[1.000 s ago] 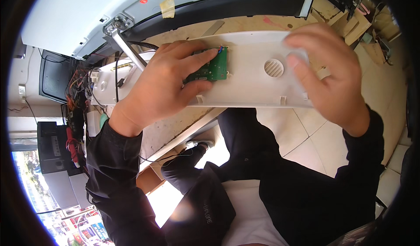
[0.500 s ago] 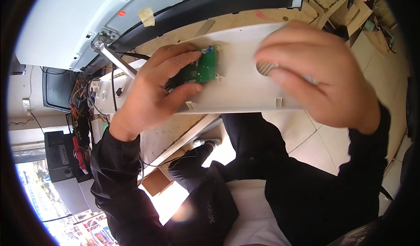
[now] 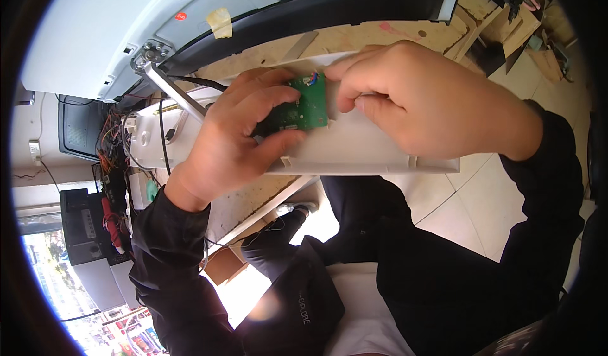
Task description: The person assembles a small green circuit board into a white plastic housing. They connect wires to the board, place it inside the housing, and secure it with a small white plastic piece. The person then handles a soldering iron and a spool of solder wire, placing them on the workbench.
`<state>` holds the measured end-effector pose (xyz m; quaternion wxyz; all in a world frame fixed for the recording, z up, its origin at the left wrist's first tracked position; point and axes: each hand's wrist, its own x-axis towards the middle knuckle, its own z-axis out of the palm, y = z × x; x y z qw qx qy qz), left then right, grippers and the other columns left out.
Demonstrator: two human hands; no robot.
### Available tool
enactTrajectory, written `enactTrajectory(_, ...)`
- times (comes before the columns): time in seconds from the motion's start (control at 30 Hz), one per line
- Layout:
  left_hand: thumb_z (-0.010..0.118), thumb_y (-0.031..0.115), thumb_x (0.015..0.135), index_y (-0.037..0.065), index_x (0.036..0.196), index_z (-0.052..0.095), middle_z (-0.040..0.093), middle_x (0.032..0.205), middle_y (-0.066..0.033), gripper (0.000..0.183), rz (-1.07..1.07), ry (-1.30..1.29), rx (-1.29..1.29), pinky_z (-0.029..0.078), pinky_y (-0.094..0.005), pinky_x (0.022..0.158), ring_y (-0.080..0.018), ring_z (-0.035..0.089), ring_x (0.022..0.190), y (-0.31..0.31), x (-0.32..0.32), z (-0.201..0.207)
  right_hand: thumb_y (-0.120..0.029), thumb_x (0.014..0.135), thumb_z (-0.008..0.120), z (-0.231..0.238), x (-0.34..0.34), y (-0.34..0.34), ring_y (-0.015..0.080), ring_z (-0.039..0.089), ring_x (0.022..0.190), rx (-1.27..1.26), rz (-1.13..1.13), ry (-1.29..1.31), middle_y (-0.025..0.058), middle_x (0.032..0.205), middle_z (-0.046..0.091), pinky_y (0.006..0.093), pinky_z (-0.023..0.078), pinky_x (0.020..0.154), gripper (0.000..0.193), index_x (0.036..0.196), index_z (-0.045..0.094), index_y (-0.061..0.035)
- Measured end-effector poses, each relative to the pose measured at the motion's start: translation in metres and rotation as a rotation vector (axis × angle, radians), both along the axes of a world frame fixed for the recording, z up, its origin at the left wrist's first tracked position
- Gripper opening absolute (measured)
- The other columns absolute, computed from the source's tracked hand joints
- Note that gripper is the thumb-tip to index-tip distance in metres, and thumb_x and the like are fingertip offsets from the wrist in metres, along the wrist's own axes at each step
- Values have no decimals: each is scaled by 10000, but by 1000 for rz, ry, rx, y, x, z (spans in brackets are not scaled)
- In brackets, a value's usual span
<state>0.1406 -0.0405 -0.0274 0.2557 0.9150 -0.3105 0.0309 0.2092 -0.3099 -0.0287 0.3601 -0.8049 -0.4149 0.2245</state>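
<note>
A green circuit board (image 3: 313, 106) lies over a long white plastic panel (image 3: 373, 147), with a small connector and blue wires (image 3: 311, 79) at its upper edge. My left hand (image 3: 244, 118) is closed around the board's left part, thumb along the lower side and fingers over the top. My right hand (image 3: 405, 96) is at the board's upper right corner, its fingers bent inward and the foremost fingertip beside the corner. Whatever those fingers may hold is hidden. Dark cable (image 3: 199, 82) runs behind my left hand.
A large pale appliance panel (image 3: 82, 26) with a black strip rises behind, with a metal arm (image 3: 171, 90) hinged to it. Tangled wires (image 3: 114, 140) lie at the left near a dark box (image 3: 81, 216). Cardboard pieces (image 3: 506, 39) are at the far right.
My right hand has moved left, from over the panel's right part to the board's corner. The panel, the board and my left hand appear slightly further right and lower.
</note>
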Motion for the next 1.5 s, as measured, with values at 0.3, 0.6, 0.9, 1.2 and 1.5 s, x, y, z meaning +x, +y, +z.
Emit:
enactTrajectory(0.3, 890, 53, 722, -17, 1205, 663, 656, 1305, -213, 538, -35, -72, 76, 531, -453, 991, -411, 627, 1197, -4, 0, 0, 15, 907, 566, 2, -4, -3, 275, 696, 983, -18, -56, 96, 219, 1276, 702, 334, 535, 810, 113, 942, 671, 38)
enactTrajectory(0.6, 946, 135, 671, -1, 1285, 634, 679, 1290, -187, 703, 71, -102, 240, 520, -441, 1010, -377, 643, 1190, -10, -7, 18, 41, 927, 598, -22, -5, -9, 261, 694, 989, 256, 10, -183, 193, 1298, 692, 333, 551, 858, 181, 1082, 690, 30)
enactTrajectory(0.9, 963, 124, 618, 15, 1258, 646, 692, 1277, -172, 722, 71, -75, 143, 540, -432, 981, -378, 663, 1152, -1, -8, 15, 67, 970, 533, -21, -2, -2, 138, 641, 969, 340, -67, 3, 129, 1277, 688, 267, 536, 827, 426, 1393, 549, 25)
enactTrajectory(1.2, 921, 118, 640, -12, 1245, 642, 665, 1244, -186, 679, 14, -144, 143, 540, -462, 956, -415, 632, 1141, 0, -8, 13, 60, 1005, 492, -11, -1, -1, 185, 647, 1210, 334, -13, 156, 178, 1393, 648, 303, 547, 949, 451, 1455, 484, 46)
enactTrajectory(1.5, 948, 126, 635, -16, 1234, 654, 683, 1272, -200, 682, 27, -158, 140, 553, -453, 963, -407, 661, 1153, -3, -8, 13, 79, 1001, 503, -7, -4, -1, 264, 644, 1279, 342, -36, 149, 226, 1348, 651, 357, 520, 1082, 483, 1481, 449, 77)
